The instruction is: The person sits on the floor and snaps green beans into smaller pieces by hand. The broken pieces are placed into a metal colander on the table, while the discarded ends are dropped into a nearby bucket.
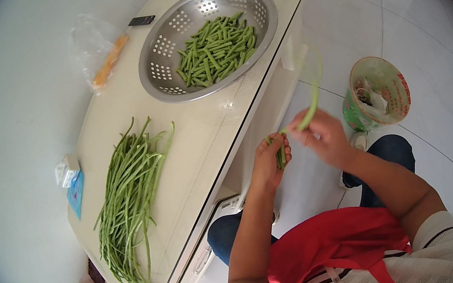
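My left hand is closed around several short pieces of green long bean, in front of the table's edge. Just right of it, my right hand is blurred by motion and grips a long bean that arcs upward. A perforated stainless steel colander on the table holds a heap of cut bean pieces. Whole long beans lie in a loose bundle on the left part of the table, some ends hanging over its near edge.
The cream table stands against the wall. On it are a remote control, a plastic bag with something orange and a tissue pack. A green bucket with waste stands on the tiled floor at right, near my foot.
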`<state>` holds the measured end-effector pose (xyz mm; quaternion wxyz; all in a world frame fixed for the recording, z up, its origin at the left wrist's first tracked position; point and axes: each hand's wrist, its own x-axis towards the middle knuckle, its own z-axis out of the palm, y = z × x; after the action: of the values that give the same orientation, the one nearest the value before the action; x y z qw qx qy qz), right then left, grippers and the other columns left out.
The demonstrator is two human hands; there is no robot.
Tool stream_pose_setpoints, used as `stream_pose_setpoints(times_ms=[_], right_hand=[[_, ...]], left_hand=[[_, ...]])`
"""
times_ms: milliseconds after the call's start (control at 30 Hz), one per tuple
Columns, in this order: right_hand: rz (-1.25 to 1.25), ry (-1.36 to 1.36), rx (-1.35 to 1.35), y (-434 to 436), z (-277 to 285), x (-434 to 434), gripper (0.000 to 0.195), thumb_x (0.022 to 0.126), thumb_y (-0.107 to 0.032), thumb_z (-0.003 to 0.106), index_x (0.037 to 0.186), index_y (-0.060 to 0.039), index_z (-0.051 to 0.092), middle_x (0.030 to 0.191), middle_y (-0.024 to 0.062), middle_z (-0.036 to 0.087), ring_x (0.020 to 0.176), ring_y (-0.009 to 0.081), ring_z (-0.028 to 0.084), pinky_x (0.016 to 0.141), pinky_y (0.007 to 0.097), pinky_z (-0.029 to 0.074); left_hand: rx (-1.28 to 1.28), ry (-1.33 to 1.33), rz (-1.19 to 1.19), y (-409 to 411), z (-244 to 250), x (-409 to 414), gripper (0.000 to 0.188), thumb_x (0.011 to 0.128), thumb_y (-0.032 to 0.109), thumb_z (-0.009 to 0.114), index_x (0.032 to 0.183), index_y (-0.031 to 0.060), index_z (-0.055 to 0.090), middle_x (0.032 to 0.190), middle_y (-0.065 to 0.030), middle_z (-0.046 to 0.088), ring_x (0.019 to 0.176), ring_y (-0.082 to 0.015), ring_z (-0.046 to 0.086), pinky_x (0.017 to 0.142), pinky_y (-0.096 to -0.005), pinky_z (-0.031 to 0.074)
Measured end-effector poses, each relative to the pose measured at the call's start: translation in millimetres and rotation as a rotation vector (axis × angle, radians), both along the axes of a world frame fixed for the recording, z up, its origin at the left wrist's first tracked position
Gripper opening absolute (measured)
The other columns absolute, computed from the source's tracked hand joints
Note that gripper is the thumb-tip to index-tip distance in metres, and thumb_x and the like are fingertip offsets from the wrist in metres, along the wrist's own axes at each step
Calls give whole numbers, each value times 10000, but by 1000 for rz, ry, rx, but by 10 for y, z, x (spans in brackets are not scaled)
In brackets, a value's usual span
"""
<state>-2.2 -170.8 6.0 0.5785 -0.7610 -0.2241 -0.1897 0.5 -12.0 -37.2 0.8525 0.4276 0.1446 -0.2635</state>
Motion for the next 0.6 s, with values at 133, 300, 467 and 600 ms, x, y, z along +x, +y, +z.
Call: stream_pose_setpoints(times_ms=[133, 300, 467, 600], right_hand=[[42, -59, 121, 54, 24, -93, 124, 847, -113, 572, 901, -2, 581, 783, 70, 565, 618, 111, 532, 558, 209, 441], [160, 661, 557, -95, 43, 79, 170, 878, -176, 546, 893, -8, 564, 686, 22, 558, 586, 78, 514, 538, 203, 428], [228, 890, 524, -114, -86, 121, 167, 873, -202, 558, 891, -37, 574, 709, -7, 543, 588, 58, 494, 524, 204, 408], [217, 865, 446, -91, -140, 143, 156, 853, -187, 584, 843, -32, 574, 662, -4, 548, 569, 59, 495, 524, 196, 405]], left_hand=[[-129, 146, 194, 147, -259, 84, 111, 879, 148, 512, 921, 45, 509, 751, -26, 535, 618, -94, 516, 546, -205, 444], [-77, 85, 138, 99, 52, 47, 159, 884, 158, 522, 979, 33, 496, 850, -40, 552, 689, -99, 535, 598, -226, 467], [-127, 18, -129, -9, 257, -34, 253, 873, 203, 551, 1045, 24, 502, 903, -49, 576, 691, -116, 545, 605, -228, 464], [-33, -18, -177, -14, 197, -66, 238, 857, 215, 576, 990, 21, 540, 807, -42, 569, 643, -117, 528, 574, -225, 439]])
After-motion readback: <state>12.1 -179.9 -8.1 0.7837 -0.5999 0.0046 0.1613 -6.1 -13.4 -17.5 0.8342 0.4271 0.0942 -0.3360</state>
